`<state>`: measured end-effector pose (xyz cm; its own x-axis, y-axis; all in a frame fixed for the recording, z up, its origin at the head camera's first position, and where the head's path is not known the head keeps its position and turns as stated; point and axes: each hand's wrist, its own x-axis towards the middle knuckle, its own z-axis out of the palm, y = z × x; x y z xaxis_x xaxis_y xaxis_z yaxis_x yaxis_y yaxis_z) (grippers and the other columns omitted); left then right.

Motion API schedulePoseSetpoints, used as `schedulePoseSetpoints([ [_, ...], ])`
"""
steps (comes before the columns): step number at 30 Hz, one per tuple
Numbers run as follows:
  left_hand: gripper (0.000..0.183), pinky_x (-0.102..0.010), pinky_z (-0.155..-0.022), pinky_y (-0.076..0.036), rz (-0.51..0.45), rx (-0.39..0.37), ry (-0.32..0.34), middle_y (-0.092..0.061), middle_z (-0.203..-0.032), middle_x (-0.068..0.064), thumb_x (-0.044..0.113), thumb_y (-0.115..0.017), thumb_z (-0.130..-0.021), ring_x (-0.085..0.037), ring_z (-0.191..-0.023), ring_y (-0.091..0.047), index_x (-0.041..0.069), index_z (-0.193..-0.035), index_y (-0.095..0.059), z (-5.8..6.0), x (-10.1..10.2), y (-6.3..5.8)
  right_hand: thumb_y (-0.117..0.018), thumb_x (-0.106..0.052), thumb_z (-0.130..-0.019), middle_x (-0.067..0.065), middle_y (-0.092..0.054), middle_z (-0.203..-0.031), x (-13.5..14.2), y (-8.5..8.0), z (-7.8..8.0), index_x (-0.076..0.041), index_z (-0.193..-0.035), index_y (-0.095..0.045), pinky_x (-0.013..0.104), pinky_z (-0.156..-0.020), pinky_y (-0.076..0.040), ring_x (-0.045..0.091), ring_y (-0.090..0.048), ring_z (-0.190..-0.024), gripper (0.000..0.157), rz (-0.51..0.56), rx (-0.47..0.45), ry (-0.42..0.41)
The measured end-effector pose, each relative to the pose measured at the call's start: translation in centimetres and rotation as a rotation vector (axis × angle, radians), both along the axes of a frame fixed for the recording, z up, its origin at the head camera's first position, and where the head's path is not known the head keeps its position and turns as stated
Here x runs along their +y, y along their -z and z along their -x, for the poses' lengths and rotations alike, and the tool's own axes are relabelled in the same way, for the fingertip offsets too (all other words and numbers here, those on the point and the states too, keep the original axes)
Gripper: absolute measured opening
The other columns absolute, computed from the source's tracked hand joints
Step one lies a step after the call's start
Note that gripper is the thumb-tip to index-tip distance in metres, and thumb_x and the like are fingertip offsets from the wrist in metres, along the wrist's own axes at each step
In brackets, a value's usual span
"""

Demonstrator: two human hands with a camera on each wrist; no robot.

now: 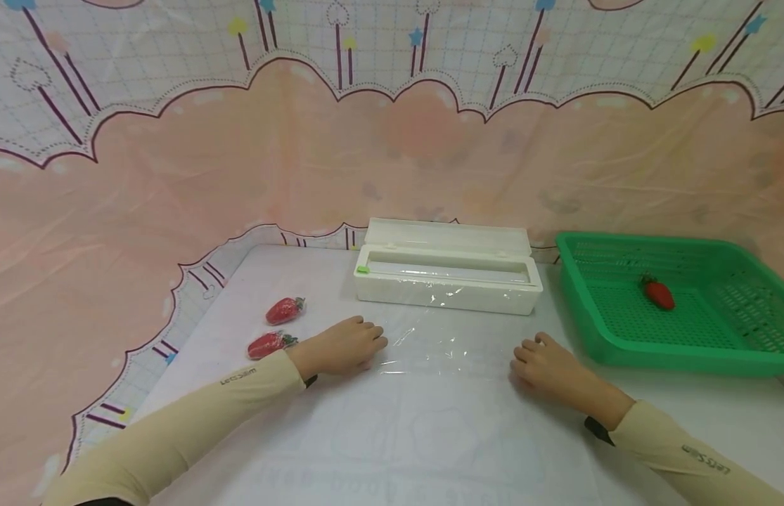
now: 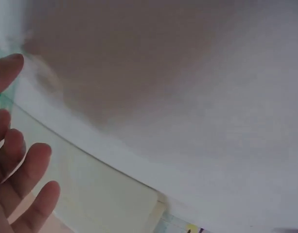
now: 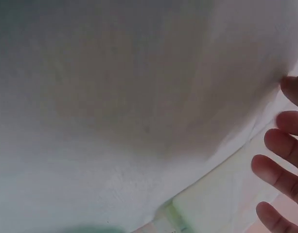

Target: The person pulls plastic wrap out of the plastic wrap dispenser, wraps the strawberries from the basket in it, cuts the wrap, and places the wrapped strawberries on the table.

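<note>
A sheet of clear plastic wrap [image 1: 439, 344] lies on the white table, stretching forward from the open white wrap dispenser [image 1: 448, 292]. At the sheet's left side is my left hand [image 1: 347, 346], its fingers loosely bent. The left wrist view shows its thumb [image 2: 7, 73] apart from the fingers. By the right side my right hand [image 1: 546, 369] is low over the table, thumb and fingers [image 3: 282, 145] apart in the right wrist view. Two wrapped strawberries, one farther back [image 1: 284, 310] and one nearer [image 1: 265, 345], lie left of my left hand.
A green plastic basket [image 1: 594, 337] stands at the right with one strawberry [image 1: 659, 294] inside. Behind the dispenser, its raised lid [image 1: 448, 235] leans near a patterned cloth backdrop [image 1: 392, 154]. A green cutter tab [image 1: 363, 270] sits at the dispenser's left end.
</note>
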<state>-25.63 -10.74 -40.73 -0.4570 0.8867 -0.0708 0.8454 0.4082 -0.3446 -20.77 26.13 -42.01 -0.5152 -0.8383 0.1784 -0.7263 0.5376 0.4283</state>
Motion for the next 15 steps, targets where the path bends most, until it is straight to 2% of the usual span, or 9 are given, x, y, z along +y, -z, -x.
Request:
schedulePoseSetpoints([
  [4, 0.029, -0.026, -0.073, -0.044, -0.039, 0.002, 0.053, -0.057, -0.095, 0.003, 0.025, -0.065, -0.086, -0.013, -0.085, -0.056, 0.018, -0.112, -0.054, -0.1, 1.0, -0.2, -0.084, -0.024, -0.061, -0.001, -0.053, -0.071, 0.4, 0.5, 0.5, -0.014, -0.082, -0.057, 0.037, -0.066, -0.045, 0.018, -0.051, -0.068, 0.036, 0.077, 0.079, -0.069],
  [6, 0.028, -0.025, -0.072, -0.043, -0.062, -0.005, 0.086, -0.058, -0.098, 0.003, 0.021, -0.062, -0.088, -0.012, -0.085, -0.055, 0.021, -0.116, -0.056, -0.3, 1.8, -0.2, -0.085, -0.024, -0.058, -0.001, -0.052, -0.071, 0.5, 0.5, 0.7, -0.015, -0.084, -0.057, 0.037, -0.066, -0.044, 0.018, -0.050, -0.068, 0.039, 0.096, 0.098, -0.092],
  [8, 0.029, -0.023, -0.071, -0.041, -0.084, 0.001, 0.122, -0.058, -0.098, 0.004, 0.017, -0.060, -0.089, -0.011, -0.084, -0.054, 0.024, -0.117, -0.058, -0.6, 2.4, -0.1, -0.085, -0.023, -0.059, -0.001, -0.052, -0.071, 0.6, 0.5, 0.7, -0.017, -0.083, -0.060, 0.038, -0.066, -0.044, 0.017, -0.050, -0.069, 0.036, 0.089, 0.075, -0.082],
  [12, 0.031, -0.022, -0.069, -0.039, -0.078, 0.075, 0.178, -0.059, -0.094, 0.005, 0.012, -0.061, -0.087, -0.011, -0.082, -0.054, 0.027, -0.114, -0.061, -0.9, 3.2, 0.4, -0.083, -0.023, -0.064, -0.003, -0.052, -0.070, 0.5, 0.1, 0.4, -0.019, -0.079, -0.062, 0.038, -0.068, -0.044, 0.016, -0.051, -0.070, 0.026, 0.045, 0.006, -0.028],
  [15, 0.032, -0.022, -0.068, -0.039, -0.048, 0.129, 0.202, -0.059, -0.092, 0.006, 0.012, -0.061, -0.086, -0.011, -0.080, -0.054, 0.028, -0.113, -0.062, -0.9, 3.4, 0.8, -0.082, -0.024, -0.065, -0.003, -0.051, -0.069, 0.4, 0.1, 0.3, -0.019, -0.078, -0.062, 0.039, -0.068, -0.045, 0.016, -0.051, -0.070, 0.024, 0.032, -0.002, -0.014],
])
